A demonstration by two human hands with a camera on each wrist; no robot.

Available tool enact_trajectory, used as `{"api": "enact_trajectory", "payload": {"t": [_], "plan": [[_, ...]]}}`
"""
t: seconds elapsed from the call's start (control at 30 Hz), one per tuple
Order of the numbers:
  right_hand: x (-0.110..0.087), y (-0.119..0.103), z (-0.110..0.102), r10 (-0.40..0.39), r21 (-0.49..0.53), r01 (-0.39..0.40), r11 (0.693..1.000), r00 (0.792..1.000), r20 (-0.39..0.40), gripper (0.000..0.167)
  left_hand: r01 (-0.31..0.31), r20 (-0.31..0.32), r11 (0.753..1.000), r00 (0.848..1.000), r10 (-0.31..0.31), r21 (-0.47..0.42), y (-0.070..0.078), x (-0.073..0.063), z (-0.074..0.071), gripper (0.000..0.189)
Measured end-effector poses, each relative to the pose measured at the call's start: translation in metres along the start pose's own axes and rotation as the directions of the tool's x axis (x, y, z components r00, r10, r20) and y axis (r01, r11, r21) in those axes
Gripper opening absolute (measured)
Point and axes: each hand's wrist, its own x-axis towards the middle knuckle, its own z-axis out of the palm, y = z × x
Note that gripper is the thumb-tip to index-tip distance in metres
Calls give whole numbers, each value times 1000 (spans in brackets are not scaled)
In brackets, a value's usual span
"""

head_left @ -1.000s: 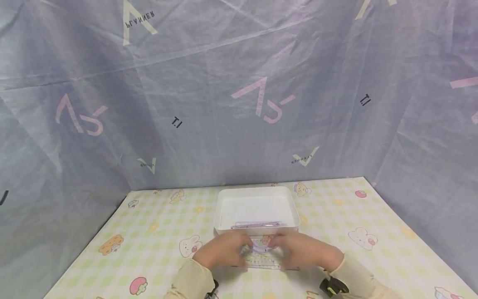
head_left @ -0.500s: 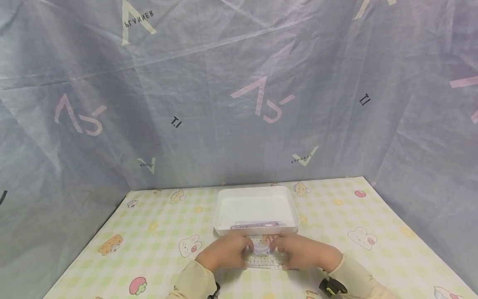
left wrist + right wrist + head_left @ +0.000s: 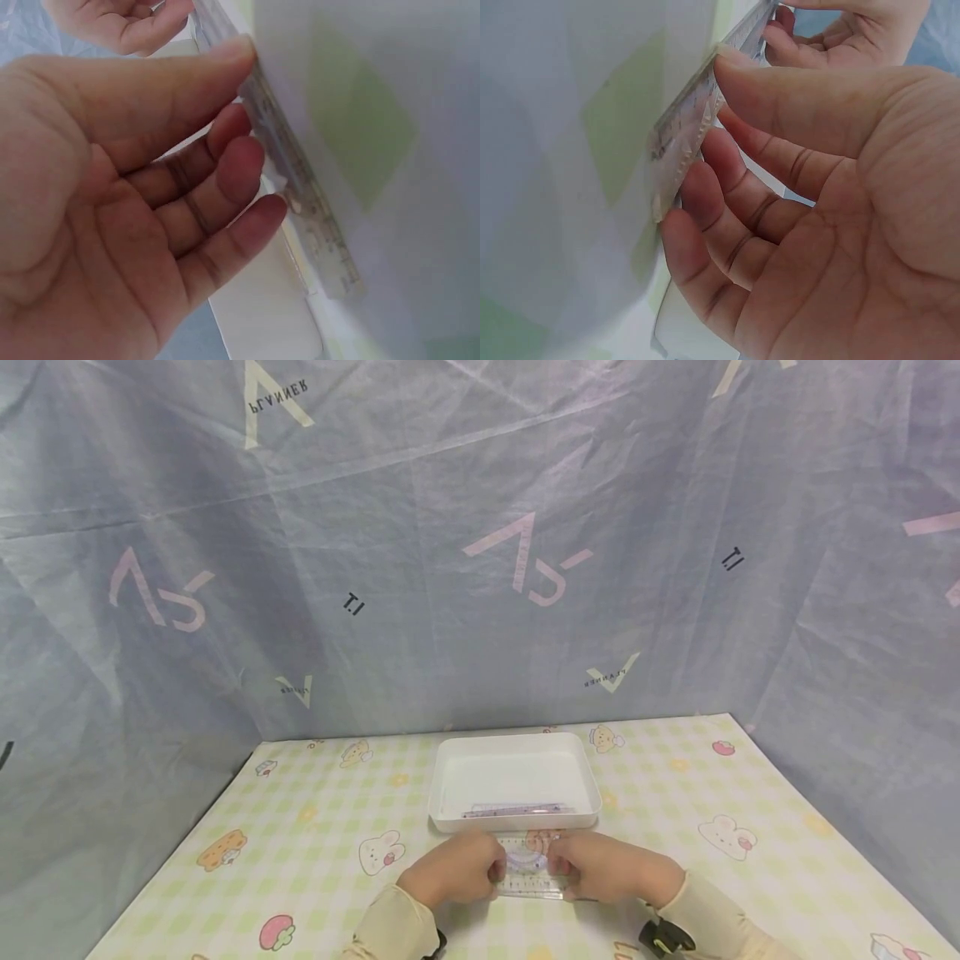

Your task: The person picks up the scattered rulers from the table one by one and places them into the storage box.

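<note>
A clear plastic ruler set (image 3: pixel 528 882) with printed scales and a rounded, purple-tinted protractor shape lies flat in front of the white tray. My left hand (image 3: pixel 467 865) grips its left end; in the left wrist view, the thumb presses the near edge while curled fingertips touch the far side. At the right end my right hand (image 3: pixel 606 865) holds it the same way, and in the right wrist view a clear, jagged-edged corner (image 3: pixel 682 161) shows beyond the fingertips. The fingers hide both ends from above. Whether the pieces are stacked or wrapped I cannot tell.
Right behind the hands stands the white tray (image 3: pixel 514 822), with purple-marked clear rulers (image 3: pixel 513 810) lying along its near wall. A green checked cloth with cartoon prints covers the table (image 3: pixel 300 827). Grey fabric (image 3: pixel 420 660) hangs behind and at both sides.
My hands were moving over the ends of the ruler set a second ago and are steadier now, with fingers drawn in closer around it. The tray and its contents have not moved.
</note>
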Motion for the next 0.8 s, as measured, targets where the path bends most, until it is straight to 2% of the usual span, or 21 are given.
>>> {"api": "enact_trajectory", "payload": {"t": [0.47,0.8], "plan": [[-1,0,1,16,16,-16,1000,1000,5,27,-18,9,998,1000,18,66,3,0,0,14],[0,2,3,52,27,-52,998,999,17,29,-103,-10,986,994,105,132,4,1,1,14]]}}
